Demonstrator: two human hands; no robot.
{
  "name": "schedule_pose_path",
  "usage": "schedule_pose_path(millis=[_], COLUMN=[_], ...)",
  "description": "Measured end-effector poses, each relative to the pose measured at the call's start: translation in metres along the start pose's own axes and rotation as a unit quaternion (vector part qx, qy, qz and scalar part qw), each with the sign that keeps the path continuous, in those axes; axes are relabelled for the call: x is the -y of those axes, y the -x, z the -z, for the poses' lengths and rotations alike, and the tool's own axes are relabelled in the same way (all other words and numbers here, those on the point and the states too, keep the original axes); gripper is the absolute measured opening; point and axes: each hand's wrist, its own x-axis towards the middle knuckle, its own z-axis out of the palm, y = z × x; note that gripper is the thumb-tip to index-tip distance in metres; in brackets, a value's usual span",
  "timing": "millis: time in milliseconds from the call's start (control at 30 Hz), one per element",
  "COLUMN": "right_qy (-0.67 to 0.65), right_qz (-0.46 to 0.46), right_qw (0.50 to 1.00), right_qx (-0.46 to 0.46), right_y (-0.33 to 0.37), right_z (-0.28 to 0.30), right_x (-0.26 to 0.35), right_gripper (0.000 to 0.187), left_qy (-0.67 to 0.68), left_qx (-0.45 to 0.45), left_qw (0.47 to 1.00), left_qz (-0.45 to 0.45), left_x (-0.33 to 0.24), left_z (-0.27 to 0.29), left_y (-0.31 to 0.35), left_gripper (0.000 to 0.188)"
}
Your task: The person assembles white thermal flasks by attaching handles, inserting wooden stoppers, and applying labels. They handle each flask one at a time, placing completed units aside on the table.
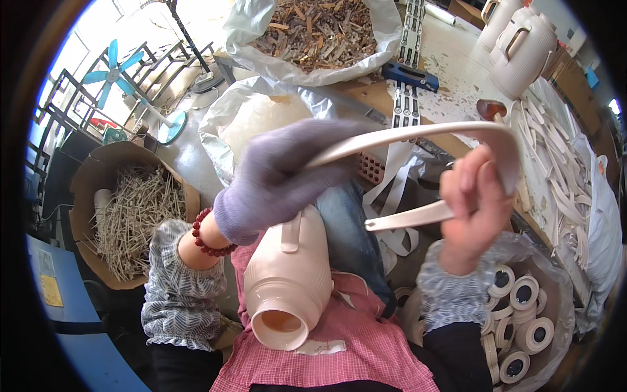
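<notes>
The bent pink strip (418, 133) arches above and right of the jug (287, 271), one arm gripped by the gloved left hand (281, 171), the other by the bare right hand (473, 206); overflexing might crack it, and a shifting lap (385, 356) could roll the jug

Pretty sure I'm standing in a small assembly workshop: matching jugs (522, 62) are sitting on a scuffed bench (454, 72), upper right of frame, pale strips (555, 160) are lying heaped below them, lookalike round parts (524, 293) are filling a plastic bag (563, 304) lower right.
</notes>
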Motion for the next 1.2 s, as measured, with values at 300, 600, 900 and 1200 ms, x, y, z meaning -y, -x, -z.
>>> schedule_pose_path(millis=[300, 600, 900, 1200], right_qy=[-0.106, -0.097, -0.039, -0.075], right_qz=[-0.272, -0.351, -0.368, -0.231], right_qw=[0.956, 0.927, 0.928, 0.966], right_qx=[0.042, 0.087, 0.041, 0.085], right_y=[0.129, 0.148, 0.142, 0.126], right_z=[-0.012, -0.037, -0.022, -0.030], right_x=[-0.078, -0.084, -0.089, -0.112], right_gripper=[0.033, 0.032, 0.030, 0.046], left_qy=[0.109, 0.215, 0.315, 0.087], left_qx=[-0.073, -0.139, -0.208, -0.277], left_qw=[0.907, 0.900, 0.867, 0.946], left_qz=[0.399, 0.354, 0.326, 0.145], left_x=[0.012, 0.055, 0.054, 0.057], left_z=[0.016, 0.025, -0.009, -0.004], left_y=[0.074, 0.137, 0.133, 0.131], left_gripper=[0.026, 0.018, 0.023, 0.009])
